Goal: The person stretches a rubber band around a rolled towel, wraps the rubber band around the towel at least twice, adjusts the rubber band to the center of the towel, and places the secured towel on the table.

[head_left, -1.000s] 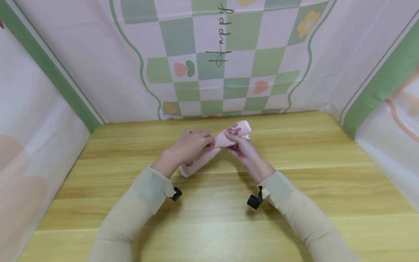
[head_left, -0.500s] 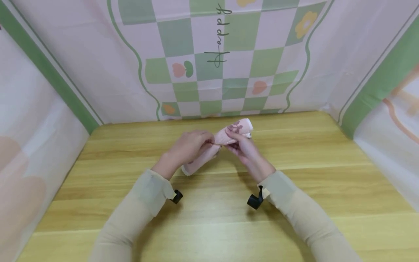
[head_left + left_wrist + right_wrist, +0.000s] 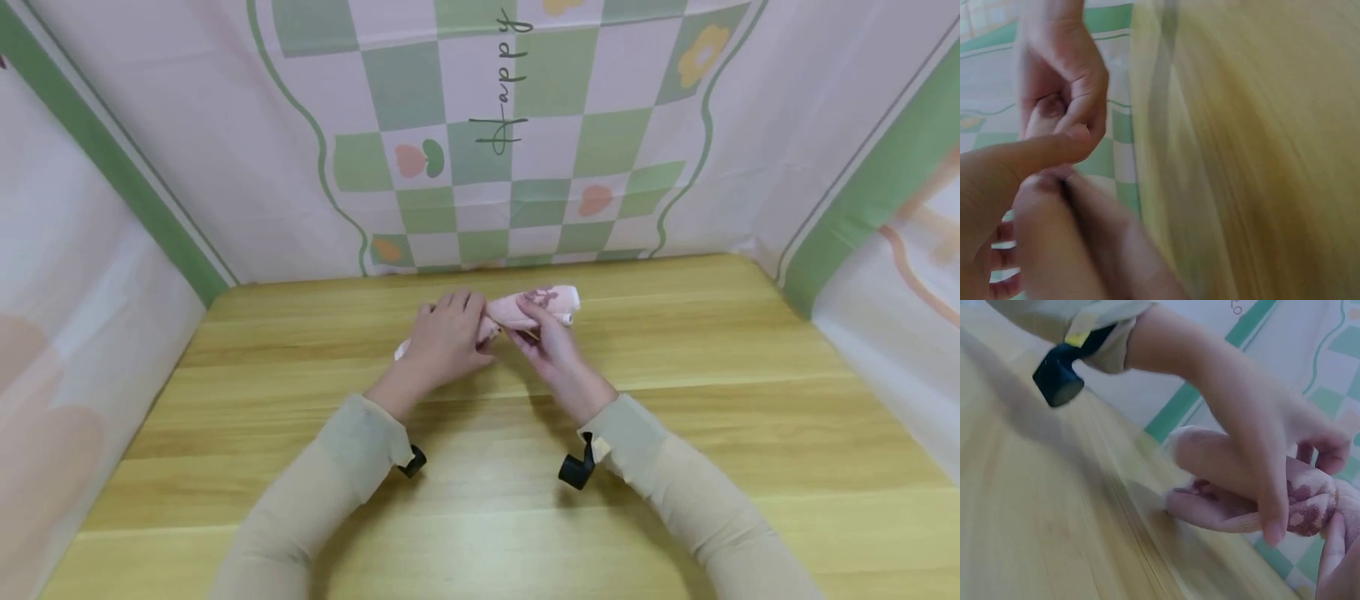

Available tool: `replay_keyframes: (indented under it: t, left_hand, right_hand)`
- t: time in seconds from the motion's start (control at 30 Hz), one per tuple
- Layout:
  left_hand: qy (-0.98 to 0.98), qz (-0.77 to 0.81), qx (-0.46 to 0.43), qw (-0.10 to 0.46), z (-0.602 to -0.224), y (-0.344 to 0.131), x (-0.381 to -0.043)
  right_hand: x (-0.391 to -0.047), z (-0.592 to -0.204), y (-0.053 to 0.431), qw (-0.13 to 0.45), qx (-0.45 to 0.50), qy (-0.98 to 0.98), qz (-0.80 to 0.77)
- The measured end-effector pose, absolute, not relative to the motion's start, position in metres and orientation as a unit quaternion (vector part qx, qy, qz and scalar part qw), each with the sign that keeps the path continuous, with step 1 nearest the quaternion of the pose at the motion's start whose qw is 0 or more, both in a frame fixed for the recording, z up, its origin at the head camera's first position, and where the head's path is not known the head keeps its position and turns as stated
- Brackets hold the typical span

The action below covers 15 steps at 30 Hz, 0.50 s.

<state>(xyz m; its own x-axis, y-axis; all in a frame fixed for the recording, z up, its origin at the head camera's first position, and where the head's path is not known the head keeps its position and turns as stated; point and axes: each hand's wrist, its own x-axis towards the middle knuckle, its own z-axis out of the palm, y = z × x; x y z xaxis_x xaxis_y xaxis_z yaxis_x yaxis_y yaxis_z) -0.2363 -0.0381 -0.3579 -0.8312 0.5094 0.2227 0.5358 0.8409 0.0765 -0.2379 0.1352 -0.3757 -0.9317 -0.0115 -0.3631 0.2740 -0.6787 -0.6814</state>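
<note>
A rolled pink towel (image 3: 534,307) with maroon flower print is held above the table, cinched at its middle by what looks like a thin band (image 3: 1335,501). My left hand (image 3: 450,337) grips the left half from above, hiding most of it; a white end pokes out at the far left. In the right wrist view the left hand (image 3: 1260,406) has its thumb down across the roll. My right hand (image 3: 558,354) pinches the other half near the middle, thumb on top and fingers beneath. Two loose rolled ends of the towel (image 3: 1054,244) show in the left wrist view.
The wooden table (image 3: 480,500) runs up to a hanging cloth (image 3: 480,200) with green checks at the back. More cloth drapes the left and right sides. A black wrist mount (image 3: 576,471) juts from the right cuff, and another black mount (image 3: 412,461) from the left.
My left hand has turned and shifted over the towel's left half, now covering more of it. The left end has swung up, so the roll lies flatter across. The right hand keeps its pinch.
</note>
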Motion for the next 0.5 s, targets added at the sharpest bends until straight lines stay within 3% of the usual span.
replay_keyframes:
  t: [0.2, 0.5]
  left_hand:
    - [-0.951, 0.014, -0.275, 0.143, -0.3638, -0.0358, -0.2354]
    - [-0.947, -0.049, -0.305, 0.091, -0.3586, -0.0443, -0.2366]
  right_hand:
    - [-0.2343, -0.3739, 0.1309, 0.077, 0.181, 0.360, -0.912]
    - [-0.2318, -0.3772, 0.1361, 0.102, 0.164, 0.383, -0.903]
